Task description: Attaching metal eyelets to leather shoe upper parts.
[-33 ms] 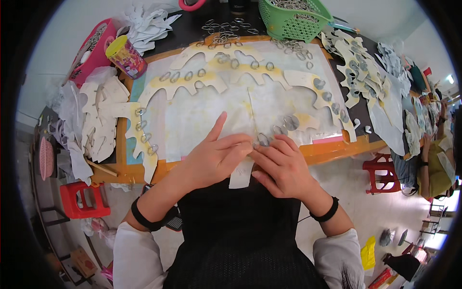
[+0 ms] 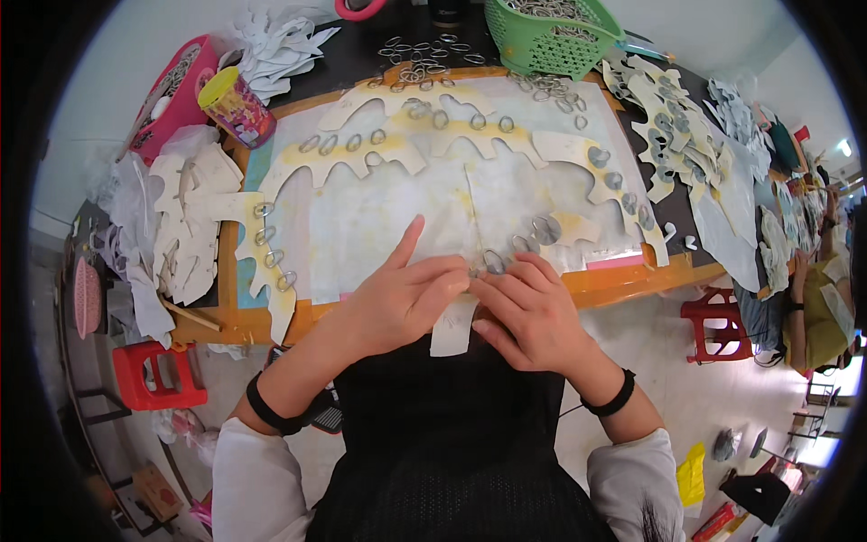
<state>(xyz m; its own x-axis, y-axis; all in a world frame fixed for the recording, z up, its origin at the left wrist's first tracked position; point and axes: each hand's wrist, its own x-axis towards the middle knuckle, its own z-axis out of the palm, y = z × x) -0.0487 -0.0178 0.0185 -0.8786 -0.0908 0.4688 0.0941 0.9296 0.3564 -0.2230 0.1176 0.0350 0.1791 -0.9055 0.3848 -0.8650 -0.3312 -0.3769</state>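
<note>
My left hand (image 2: 397,303) and my right hand (image 2: 533,316) meet at the near edge of the work board. Between them is a cream cut-out piece (image 2: 451,335) whose strip end hangs over the front edge, above my black apron. Both hands are closed, fingertips pinching at this piece; one left finger sticks up. Oval metal rings (image 2: 493,261) lie along the piece, beside my right fingertips. What exactly is between the left fingertips is hidden. Similar scalloped cream pieces (image 2: 293,163) with rings and yellowish stains curve around the board.
Loose rings (image 2: 424,68) lie at the back, near a green basket (image 2: 551,41) full of rings. At left stand a pink basket (image 2: 172,95), a colourful tub (image 2: 237,107) and stacked cut-outs (image 2: 194,217). More ringed pieces (image 2: 668,117) pile up at right. Red stools (image 2: 160,375) stand below; another person sits far right.
My left fingertips have moved slightly left, and the raised finger sits a touch lower. The strip end has dropped slightly. My right hand has barely moved.
</note>
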